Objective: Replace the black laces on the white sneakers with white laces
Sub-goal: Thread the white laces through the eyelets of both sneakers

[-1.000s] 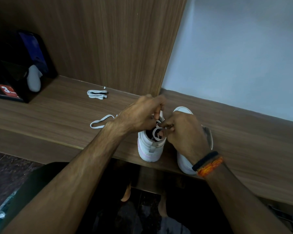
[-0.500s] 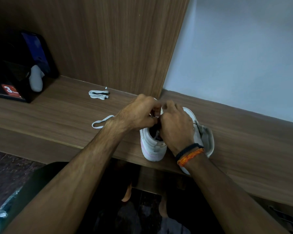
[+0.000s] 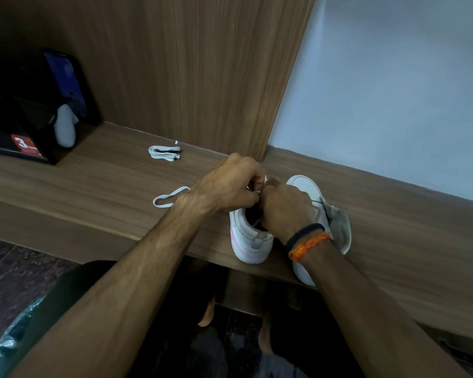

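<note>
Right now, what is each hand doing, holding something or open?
Left hand: fingers curled, pinching the white lace over the sneaker.
Right hand: fingers curled at the same spot; what it holds is hidden.

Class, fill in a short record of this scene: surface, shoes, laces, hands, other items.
surface: wooden ledge
shoes: two white sneakers, near sneaker upright, far sneaker beside it
laces: bundled white lace at back; loose white lace left of hands
hands: left hand and right hand meet over near sneaker
other: black box, far left
</note>
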